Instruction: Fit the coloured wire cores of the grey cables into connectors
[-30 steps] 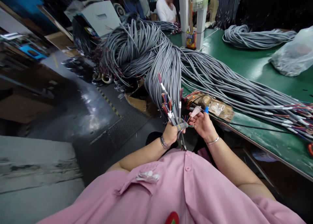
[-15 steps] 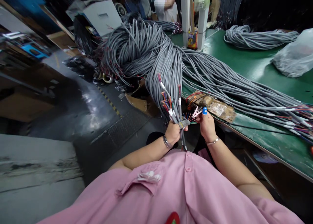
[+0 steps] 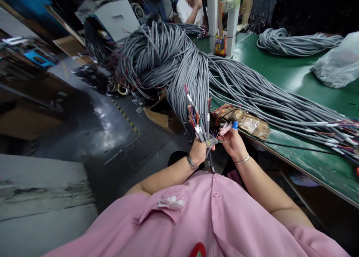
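Note:
My left hand (image 3: 198, 152) is closed around several grey cables (image 3: 202, 134). Their stripped ends, with white bands and thin coloured wires (image 3: 193, 116), stick up above the fist. A grey cover with a yellow stripe (image 3: 211, 142) appears to sit on the left thumb. Fine coloured wires (image 3: 215, 134) fan out just past it, towards the other hand. In my right hand (image 3: 234, 144) is a small pale-pink clip-like tool (image 3: 225, 128), pinched close to those wires. The right thumb wears a blue cap (image 3: 235, 125). Its other fingers are partly hidden.
A large heap of grey cables (image 3: 157, 55) spreads over the green table (image 3: 294, 72). A brown taped block (image 3: 252, 125) lies near the table edge. At the back right is a plastic bag (image 3: 338, 64). A person (image 3: 190, 10) is behind the white post (image 3: 212, 17).
The pink tool, spread apart before, now looks closed. My right hand has turned and shifted slightly left. The wire ends above my left hand have tipped slightly right.

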A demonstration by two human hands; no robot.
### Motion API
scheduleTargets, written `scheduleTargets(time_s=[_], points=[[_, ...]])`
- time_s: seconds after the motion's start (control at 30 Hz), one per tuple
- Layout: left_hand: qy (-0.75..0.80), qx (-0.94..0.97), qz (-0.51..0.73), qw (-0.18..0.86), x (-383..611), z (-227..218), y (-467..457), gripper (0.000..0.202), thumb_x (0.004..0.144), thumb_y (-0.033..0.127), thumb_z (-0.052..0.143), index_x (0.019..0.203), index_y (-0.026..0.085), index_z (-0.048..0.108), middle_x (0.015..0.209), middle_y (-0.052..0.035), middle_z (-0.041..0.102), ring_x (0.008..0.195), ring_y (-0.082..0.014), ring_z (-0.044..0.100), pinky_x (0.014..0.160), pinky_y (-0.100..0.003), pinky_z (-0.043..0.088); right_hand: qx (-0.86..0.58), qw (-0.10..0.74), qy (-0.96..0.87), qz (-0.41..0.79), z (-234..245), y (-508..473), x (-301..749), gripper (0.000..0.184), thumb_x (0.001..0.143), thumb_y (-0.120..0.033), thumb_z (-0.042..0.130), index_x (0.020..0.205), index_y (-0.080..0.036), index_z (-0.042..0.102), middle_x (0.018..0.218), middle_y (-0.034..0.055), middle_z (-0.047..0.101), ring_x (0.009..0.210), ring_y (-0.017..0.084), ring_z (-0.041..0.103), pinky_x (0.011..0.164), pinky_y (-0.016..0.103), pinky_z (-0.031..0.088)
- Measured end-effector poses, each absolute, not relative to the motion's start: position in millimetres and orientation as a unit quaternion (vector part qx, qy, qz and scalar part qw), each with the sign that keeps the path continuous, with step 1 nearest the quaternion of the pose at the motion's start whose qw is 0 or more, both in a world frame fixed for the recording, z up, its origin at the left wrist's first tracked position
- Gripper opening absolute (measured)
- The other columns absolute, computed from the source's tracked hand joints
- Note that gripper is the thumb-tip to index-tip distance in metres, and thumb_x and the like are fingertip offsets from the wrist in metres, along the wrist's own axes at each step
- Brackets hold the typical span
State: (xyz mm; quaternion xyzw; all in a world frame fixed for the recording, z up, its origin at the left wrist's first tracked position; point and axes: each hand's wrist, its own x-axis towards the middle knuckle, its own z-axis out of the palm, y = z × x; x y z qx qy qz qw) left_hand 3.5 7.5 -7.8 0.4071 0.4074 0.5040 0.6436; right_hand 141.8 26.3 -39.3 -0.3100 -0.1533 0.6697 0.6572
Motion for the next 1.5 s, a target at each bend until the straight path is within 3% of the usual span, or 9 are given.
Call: scheduleTargets(time_s=[0.17, 0.33, 0.57, 0.8, 1.07, 1.27, 1.37, 1.5], points=[[0.392, 0.403, 0.529, 0.636, -1, -9, 3, 0.023, 0.065, 0.024, 0.076, 0.056, 0.014, 0.058, 0.047, 0.0017, 0.055, 0.042, -0.0081, 0.050, 0.045, -0.021, 0.037, -0.297, 0.623, -0.170, 0.704, -37, 20, 148, 0.051, 0.076, -0.071, 0.057, 0.084, -0.021, 0.066, 0.083, 0.0027, 0.071, 0.067, 0.013, 0.062, 0.061, 0.027, 0.053], [0.390, 0.387, 0.557, 0.623, 2, -9, 1, 0.019, 0.065, 0.025, 0.075, 0.058, 0.014, 0.061, 0.048, 0.0015, 0.057, 0.044, -0.0082, 0.051, 0.047, -0.022, 0.038, -0.311, 0.624, -0.184, 0.692, -31, 18, 150, 0.036, 0.077, -0.055, 0.067, 0.086, -0.020, 0.068, 0.082, 0.0021, 0.071, 0.068, 0.012, 0.062, 0.061, 0.024, 0.051], [0.386, 0.357, 0.582, 0.620, 11, -8, 3, 0.014, 0.065, 0.024, 0.074, 0.063, 0.015, 0.064, 0.051, 0.0017, 0.058, 0.047, -0.0089, 0.052, 0.050, -0.023, 0.040, -0.296, 0.621, -0.142, 0.712, -30, 17, 148, 0.031, 0.076, -0.051, 0.070, 0.085, -0.021, 0.068, 0.084, 0.0007, 0.072, 0.069, 0.012, 0.063, 0.062, 0.025, 0.053], [0.425, 0.391, 0.556, 0.598, 15, -8, 5, 0.024, 0.068, 0.030, 0.073, 0.055, 0.014, 0.061, 0.050, 0.0002, 0.057, 0.049, -0.0091, 0.053, 0.054, -0.023, 0.042, -0.278, 0.642, -0.132, 0.702, -29, 20, 144, 0.023, 0.078, -0.041, 0.072, 0.087, -0.021, 0.067, 0.082, 0.0006, 0.072, 0.067, 0.012, 0.063, 0.063, 0.025, 0.052], [0.419, 0.399, 0.555, 0.597, 9, -14, 1, 0.019, 0.067, 0.027, 0.075, 0.060, 0.015, 0.062, 0.051, 0.0017, 0.058, 0.048, -0.0086, 0.052, 0.052, -0.022, 0.040, -0.284, 0.632, -0.138, 0.708, -31, 14, 144, 0.032, 0.078, -0.054, 0.067, 0.086, -0.023, 0.066, 0.089, -0.0001, 0.071, 0.070, 0.012, 0.062, 0.065, 0.025, 0.052], [0.411, 0.415, 0.560, 0.587, 2, -13, -2, 0.023, 0.069, 0.031, 0.075, 0.059, 0.015, 0.062, 0.052, 0.0012, 0.058, 0.049, -0.0091, 0.053, 0.053, -0.023, 0.042, -0.297, 0.548, -0.197, 0.757, -28, 5, 157, 0.053, 0.072, -0.071, 0.060, 0.087, -0.021, 0.068, 0.088, 0.0046, 0.071, 0.068, 0.014, 0.063, 0.063, 0.026, 0.053], [0.420, 0.437, 0.548, 0.576, -1, -17, -5, 0.022, 0.070, 0.033, 0.074, 0.063, 0.015, 0.064, 0.054, 0.0008, 0.060, 0.050, -0.0101, 0.054, 0.053, -0.024, 0.043, -0.325, 0.505, -0.256, 0.758, -25, -4, 159, 0.048, 0.069, -0.062, 0.070, 0.090, -0.019, 0.070, 0.087, 0.0059, 0.072, 0.069, 0.014, 0.064, 0.064, 0.028, 0.053], [0.440, 0.506, 0.505, 0.543, -6, -22, -8, 0.027, 0.073, 0.035, 0.072, 0.059, 0.015, 0.064, 0.056, -0.0017, 0.063, 0.052, -0.0110, 0.056, 0.057, -0.024, 0.045, -0.377, 0.534, -0.343, 0.674, -20, -15, 151, 0.026, 0.070, -0.037, 0.079, 0.085, -0.019, 0.071, 0.075, 0.0011, 0.069, 0.063, 0.011, 0.060, 0.061, 0.024, 0.049]])
